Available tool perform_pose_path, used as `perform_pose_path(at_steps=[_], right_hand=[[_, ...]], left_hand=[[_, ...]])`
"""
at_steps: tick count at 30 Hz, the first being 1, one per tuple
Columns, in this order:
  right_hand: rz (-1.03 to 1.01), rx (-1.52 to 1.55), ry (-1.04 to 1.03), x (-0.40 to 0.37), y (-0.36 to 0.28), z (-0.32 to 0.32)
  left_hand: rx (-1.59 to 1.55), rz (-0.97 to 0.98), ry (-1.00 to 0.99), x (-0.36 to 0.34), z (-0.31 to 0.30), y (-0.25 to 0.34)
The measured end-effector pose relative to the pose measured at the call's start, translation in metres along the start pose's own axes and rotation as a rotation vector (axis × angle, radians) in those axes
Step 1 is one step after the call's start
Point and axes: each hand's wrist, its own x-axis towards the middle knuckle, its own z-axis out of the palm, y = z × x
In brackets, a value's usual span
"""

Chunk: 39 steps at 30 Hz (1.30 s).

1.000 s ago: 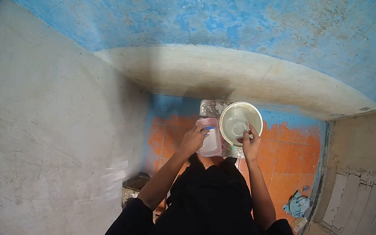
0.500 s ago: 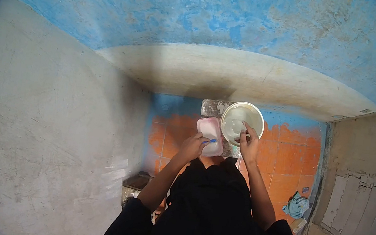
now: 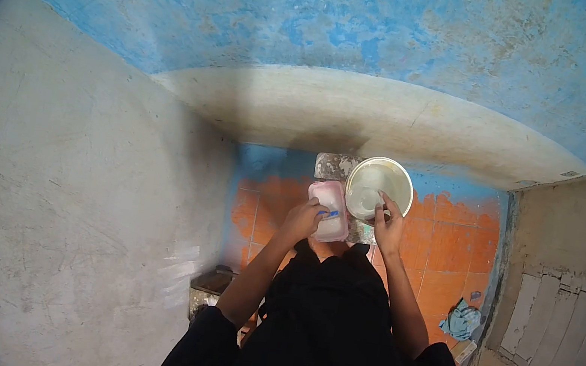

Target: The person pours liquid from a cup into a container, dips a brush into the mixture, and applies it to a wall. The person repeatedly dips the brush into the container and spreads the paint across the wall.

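My left hand (image 3: 303, 219) is closed around a slim blue handle (image 3: 327, 214), held over a shallow pink tray (image 3: 319, 185) with pale contents. The working end of the blue-handled tool does not show clearly. To the right of the tray stands a round off-white bucket (image 3: 406, 176), pale inside. My right hand (image 3: 389, 225) reaches over the bucket's near right rim, its thumb and fingers bent together above the opening. I cannot tell what, if anything, is between those fingers. Both containers rest on a stained slab (image 3: 333, 165).
Behind the slab rises a wall, cream below and blue (image 3: 318, 12) above. The floor (image 3: 450, 244) is orange with a blue border. A crumpled teal cloth (image 3: 462, 320) lies at the right, and a dark-topped box (image 3: 207, 288) stands at the lower left. Grey walls flank both sides.
My left hand has shifted slightly upward with the blue handle over the tray. My right hand remains at the bucket with little change, and the containers look almost the same.
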Motion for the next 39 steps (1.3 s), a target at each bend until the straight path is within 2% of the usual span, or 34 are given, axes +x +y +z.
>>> perform_pose_path(at_steps=[11,14,17,23,26,32,39], right_hand=[[-0.006,-0.017,0.018,-0.001,0.001,0.004],[-0.009,0.007,0.025,-0.002,-0.008,0.006],[-0.039,-0.105,-0.027,0.001,0.001,0.004],[-0.081,-0.15,-0.017,0.0,-0.001,0.004],[-0.074,-0.157,0.021,-0.003,-0.008,0.006],[-0.207,-0.375,0.003,-0.006,-0.025,0.006],[-0.3,-0.442,-0.001,-0.009,-0.034,0.012]], left_hand=[[0.141,0.049,0.237,0.016,-0.015,0.001],[0.15,0.064,0.195,0.013,-0.003,-0.006],[0.145,0.039,0.127,0.004,0.002,-0.001],[0.006,0.012,0.067,-0.017,0.004,0.001],[-0.034,0.006,0.107,-0.02,0.002,-0.001],[-0.086,-0.037,0.231,-0.019,-0.01,0.0],[-0.099,-0.091,0.279,-0.019,-0.015,-0.003]])
